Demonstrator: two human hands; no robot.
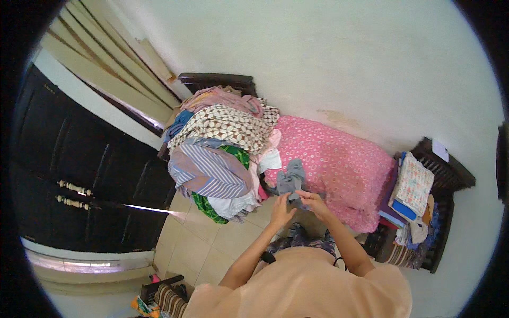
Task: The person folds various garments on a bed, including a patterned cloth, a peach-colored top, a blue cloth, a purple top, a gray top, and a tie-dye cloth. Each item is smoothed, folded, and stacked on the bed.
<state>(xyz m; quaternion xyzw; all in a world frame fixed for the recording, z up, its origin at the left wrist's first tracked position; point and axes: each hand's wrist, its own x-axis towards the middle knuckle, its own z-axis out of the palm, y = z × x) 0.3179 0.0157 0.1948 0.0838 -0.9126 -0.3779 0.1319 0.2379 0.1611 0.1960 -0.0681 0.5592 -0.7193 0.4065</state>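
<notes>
Both hands meet in front of my body at a crumpled grey cloth garment [294, 175], which lies partly over the edge of a bed under a pink patterned cover [342, 159]. My left hand [281, 208] has its fingertips on the garment's near end. My right hand [312, 200] pinches the same end between thumb and fingers. Left of the garment rises a large heap of cloth: a blue-and-white striped cloth [214, 171], a brown-and-white patterned cloth [226, 123] and a green checked cloth [208, 208]. A small white cloth [270, 160] lies at the heap's right side.
Folded cloths [413, 185] are stacked on a dark wooden chair [445, 222] at the right. A pale wall [338, 59] stands behind the bed. Black double doors [87, 159] are at the left, and a striped cushioned seat [171, 298] is at the lower left.
</notes>
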